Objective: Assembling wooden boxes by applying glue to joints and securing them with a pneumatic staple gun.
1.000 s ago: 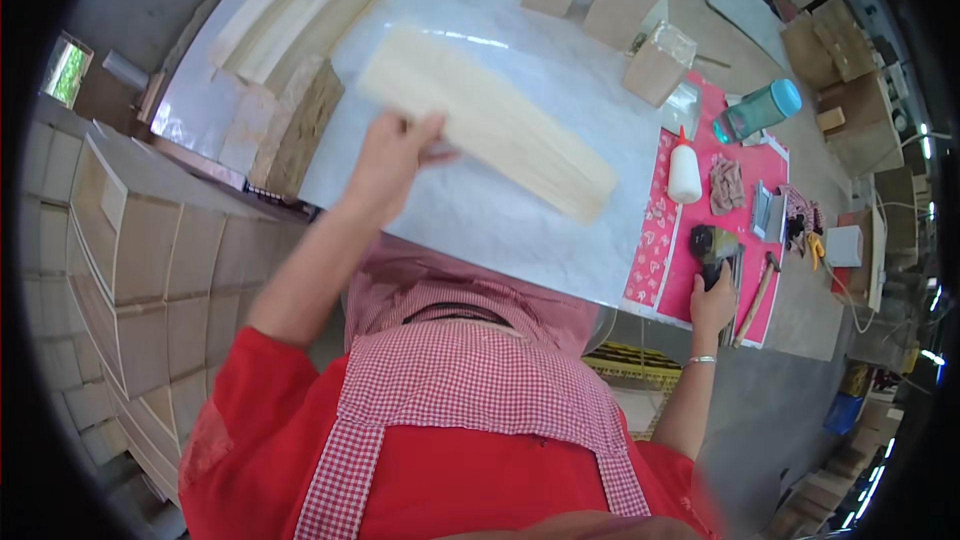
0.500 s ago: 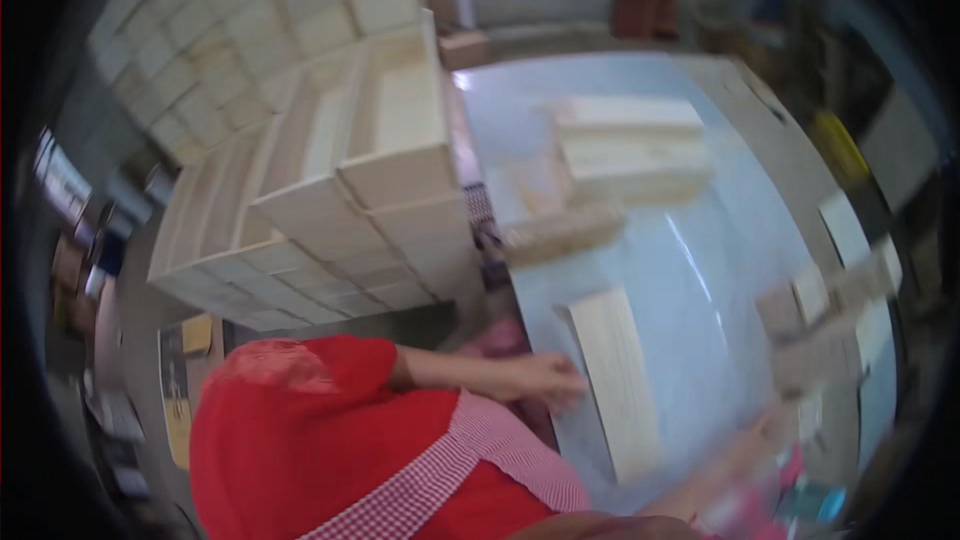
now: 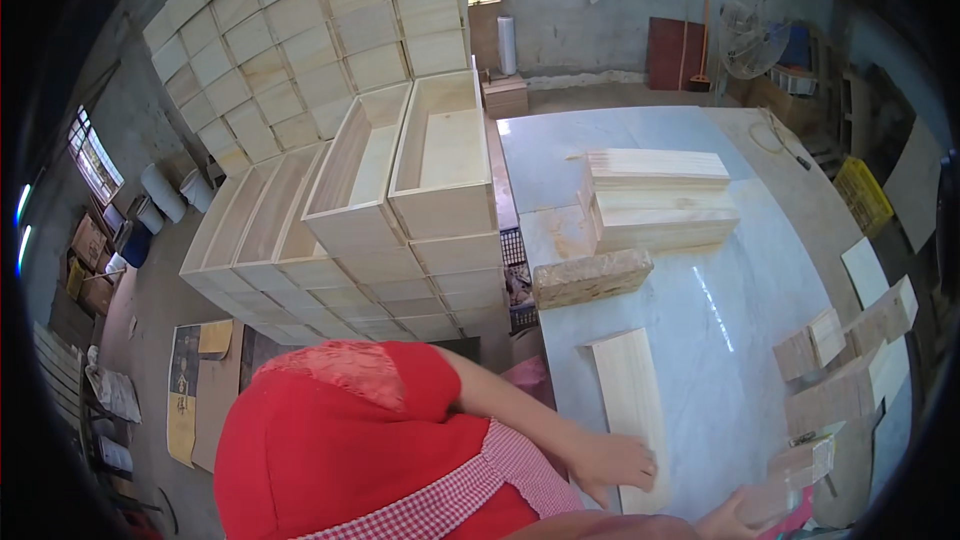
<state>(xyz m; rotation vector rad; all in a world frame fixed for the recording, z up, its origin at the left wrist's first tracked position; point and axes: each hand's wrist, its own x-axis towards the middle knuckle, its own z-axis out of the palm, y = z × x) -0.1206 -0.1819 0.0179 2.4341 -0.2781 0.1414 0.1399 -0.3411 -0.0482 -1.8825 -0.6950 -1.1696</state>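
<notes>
A pale wooden board (image 3: 630, 380) lies lengthwise on the bluish-white tabletop in front of me. My left hand (image 3: 612, 460) rests across its near end, fingers on the wood and thumb apart. Down at the lower edge, my right hand (image 3: 735, 518) is beside a translucent, pink-edged object (image 3: 785, 505) whose kind I cannot make out. Blur and the picture edge hide most of its fingers, so its grip is unclear. Farther up the table are stacked pale boards (image 3: 660, 210) and a rough brown block (image 3: 592, 280).
Open wooden boxes (image 3: 440, 145) are stacked high left of the table. Small wood pieces (image 3: 810, 345) and larger stacked pieces (image 3: 830, 405) line the right side. A yellow crate (image 3: 862, 198) and a standing fan (image 3: 755, 28) are farther back.
My left hand has moved from beside the board onto its near end. My right hand has drawn lower and nearer. The whole view has shifted and sharpened.
</notes>
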